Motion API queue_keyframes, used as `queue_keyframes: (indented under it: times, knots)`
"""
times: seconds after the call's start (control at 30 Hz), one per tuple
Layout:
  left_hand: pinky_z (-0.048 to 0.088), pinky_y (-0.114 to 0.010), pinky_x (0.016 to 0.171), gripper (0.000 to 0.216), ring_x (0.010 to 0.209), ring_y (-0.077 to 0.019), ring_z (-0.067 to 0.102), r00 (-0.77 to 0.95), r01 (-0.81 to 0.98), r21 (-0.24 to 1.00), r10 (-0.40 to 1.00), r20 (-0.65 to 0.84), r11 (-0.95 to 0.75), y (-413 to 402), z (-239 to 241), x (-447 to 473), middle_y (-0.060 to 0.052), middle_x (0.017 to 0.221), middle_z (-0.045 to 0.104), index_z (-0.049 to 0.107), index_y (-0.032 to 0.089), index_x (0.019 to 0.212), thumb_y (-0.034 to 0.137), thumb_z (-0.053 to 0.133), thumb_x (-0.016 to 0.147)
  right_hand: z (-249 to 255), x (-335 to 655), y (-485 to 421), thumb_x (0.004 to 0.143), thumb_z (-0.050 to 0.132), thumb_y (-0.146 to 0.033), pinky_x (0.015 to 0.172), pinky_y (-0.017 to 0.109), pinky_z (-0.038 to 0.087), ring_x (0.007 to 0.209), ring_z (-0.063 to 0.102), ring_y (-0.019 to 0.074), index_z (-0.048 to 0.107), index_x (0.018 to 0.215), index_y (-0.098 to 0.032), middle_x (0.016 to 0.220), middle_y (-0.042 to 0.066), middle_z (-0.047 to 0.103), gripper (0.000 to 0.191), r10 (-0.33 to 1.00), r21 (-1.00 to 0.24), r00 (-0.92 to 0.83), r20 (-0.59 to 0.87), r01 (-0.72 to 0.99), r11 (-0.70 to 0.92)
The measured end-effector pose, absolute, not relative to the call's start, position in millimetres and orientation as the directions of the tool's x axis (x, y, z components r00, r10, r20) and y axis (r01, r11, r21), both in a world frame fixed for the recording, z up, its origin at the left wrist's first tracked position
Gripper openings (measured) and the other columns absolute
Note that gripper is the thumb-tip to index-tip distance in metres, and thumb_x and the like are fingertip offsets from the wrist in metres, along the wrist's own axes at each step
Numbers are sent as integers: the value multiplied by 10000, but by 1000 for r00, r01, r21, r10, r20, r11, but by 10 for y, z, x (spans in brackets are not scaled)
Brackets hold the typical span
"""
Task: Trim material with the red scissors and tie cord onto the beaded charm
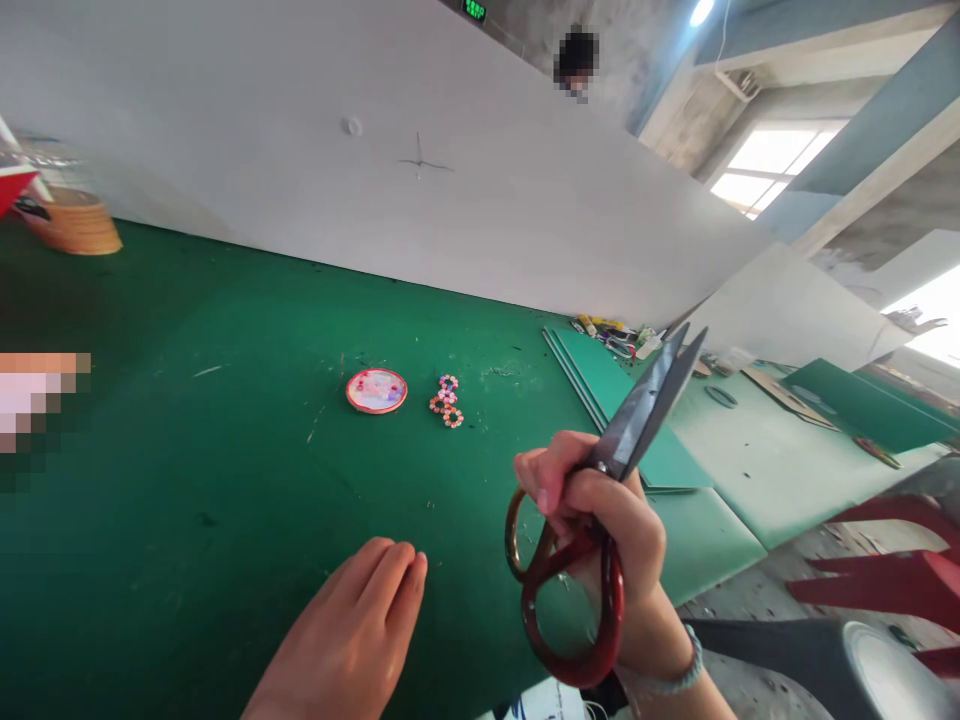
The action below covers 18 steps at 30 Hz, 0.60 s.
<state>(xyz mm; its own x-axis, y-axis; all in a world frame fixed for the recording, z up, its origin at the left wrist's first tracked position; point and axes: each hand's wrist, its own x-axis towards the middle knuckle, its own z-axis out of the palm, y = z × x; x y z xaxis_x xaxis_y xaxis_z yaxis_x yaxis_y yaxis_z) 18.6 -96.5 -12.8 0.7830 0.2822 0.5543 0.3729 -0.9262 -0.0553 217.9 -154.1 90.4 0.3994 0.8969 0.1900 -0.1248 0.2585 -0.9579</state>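
My right hand [611, 520] grips a pair of scissors [634, 410] around the pivot. The blades point up and away, slightly apart, and the dark red handle loops hang below the fist. My left hand [352, 620] is low over the green table, back side up, its fingers bent and pressed together. Whether anything is inside it is hidden. Beyond the hands lies a small oval piece [376, 391] with a red rim and a pale, patterned middle. To its right is a small cluster of bead rings [448, 402] in pink, orange and purple.
A green tabletop [225, 460] runs up to a white panel [300, 150]. Green boards [622, 400] and small tools [607, 330] lie at right. An orange-brown container [79, 222] stands at far left. Red stools [892, 570] stand at right. A person's head [576, 60] shows beyond the panel.
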Motion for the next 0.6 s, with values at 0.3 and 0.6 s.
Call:
queue_keyframes:
  times: [0.3,0.6]
  knots:
    - [509,-325,910,486,1045,-210,599,828,367,-78,287,482,-927,-995,-148,165,-81,1075,679,645,119,1134,-63,352,790,769,2030,-1341,630,485,-125,439,276,177,418,303,100,655,547,-181,404,-39,360,197,948,-967,294,124,-177,181]
    - [544,-306,782,465,849,-185,632,769,431,-73,324,551,-899,-999,-22,224,-61,905,677,679,109,991,-86,310,785,478,1912,-1210,609,479,-91,457,252,207,450,311,89,632,515,-169,417,-49,361,196,969,-981,240,52,-172,95]
